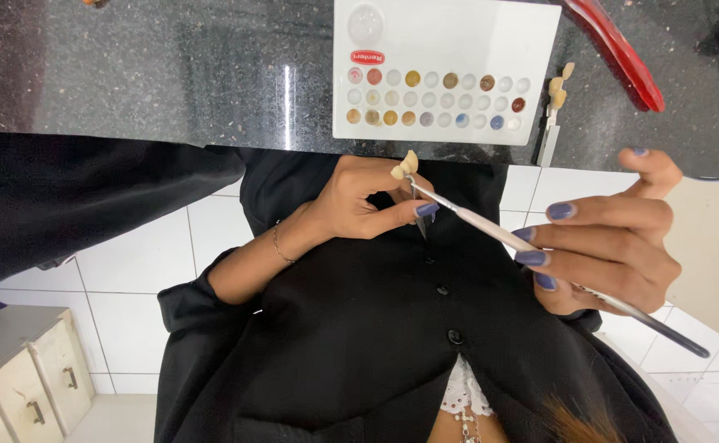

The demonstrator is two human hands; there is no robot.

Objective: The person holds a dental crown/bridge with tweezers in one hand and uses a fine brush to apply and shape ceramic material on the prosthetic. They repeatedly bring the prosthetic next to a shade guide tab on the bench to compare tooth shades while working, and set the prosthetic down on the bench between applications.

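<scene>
A dark shiny desk (pixel 171 74) runs across the top. Going from left to right, the left hand (pixel 359 201) comes first, curled tight around a small holder with cream tooth shapes (pixel 405 164) poking out above the fingers. A thin brush (pixel 540 262) reaches from those tooth shapes over to the right hand (pixel 614 242), which pinches it between thumb and fingers like a pencil. Above the hands, on the desk, lies a white tray of little round colour pots (pixel 445 70). Just beside its right edge lies another stick with tooth shapes (pixel 555 111), and farther right lies a red thing (pixel 622 53).
</scene>
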